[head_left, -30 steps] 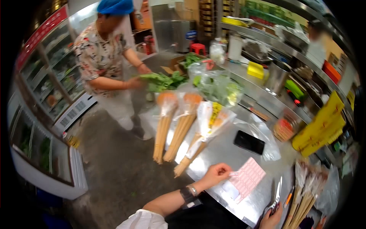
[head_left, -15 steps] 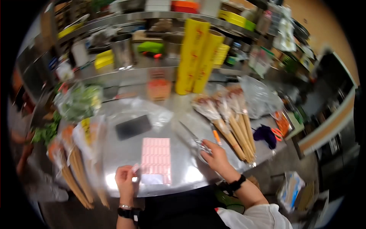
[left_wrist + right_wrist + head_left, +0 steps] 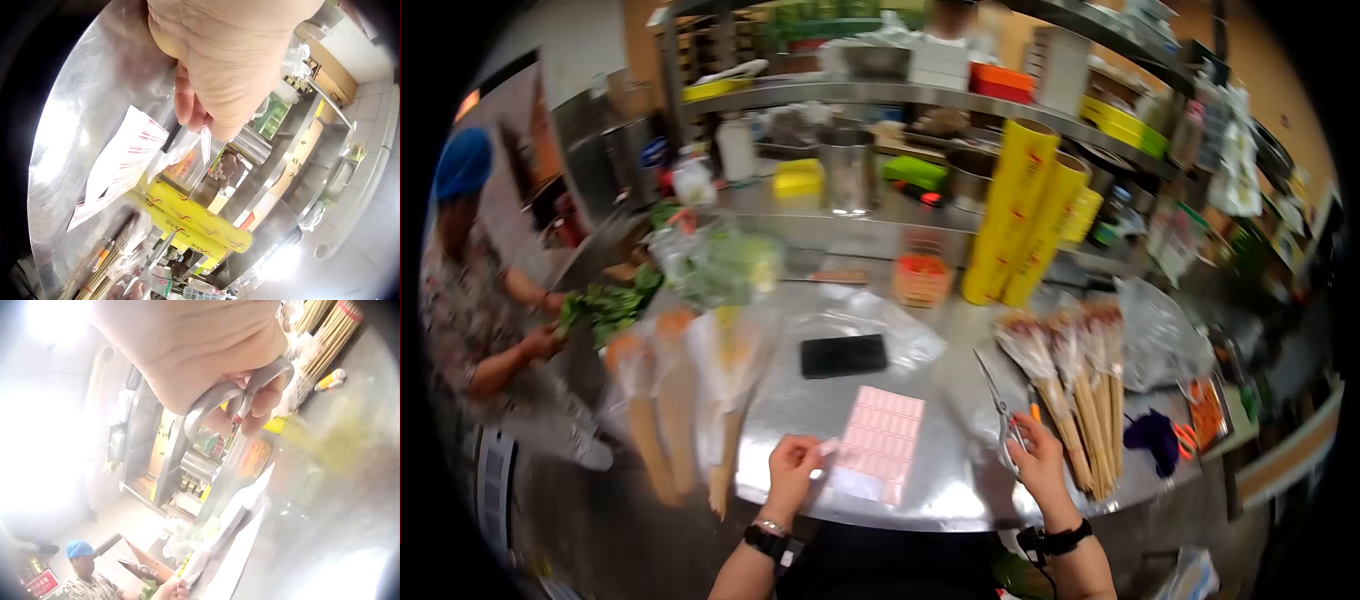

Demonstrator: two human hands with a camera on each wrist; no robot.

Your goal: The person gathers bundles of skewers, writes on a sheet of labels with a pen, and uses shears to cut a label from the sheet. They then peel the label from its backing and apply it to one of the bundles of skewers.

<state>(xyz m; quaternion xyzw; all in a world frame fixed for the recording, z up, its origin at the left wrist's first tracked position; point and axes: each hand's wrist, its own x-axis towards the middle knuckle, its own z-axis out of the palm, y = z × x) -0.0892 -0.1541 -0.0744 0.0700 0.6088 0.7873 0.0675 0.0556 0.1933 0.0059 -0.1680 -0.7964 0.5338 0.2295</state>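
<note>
A small label piece (image 3: pixel 205 144) is pinched between thumb and fingers of the left hand (image 3: pixel 794 472), just left of a pink-and-white label sheet (image 3: pixel 882 437) lying on the steel table. My right hand (image 3: pixel 1043 463) holds scissors (image 3: pixel 1000 408) by the handles, their blades pointing up and away over the table. In the right wrist view, fingers curl about the metal scissor loops (image 3: pixel 215 406). Behind the sheet lies a black phone (image 3: pixel 843 356).
Bagged skewer bundles lie at left (image 3: pixel 645 430) and right (image 3: pixel 1090 400). Two yellow rolls (image 3: pixel 1015 215) stand at the back near a tub (image 3: pixel 921 280). A person in a blue cap (image 3: pixel 462 163) handles leafy greens (image 3: pixel 612 305) at far left.
The view has swung right from the first frame, then partly back left. The left hand keeps its label piece and the right hand its scissors. The sheet remains on the table.
</note>
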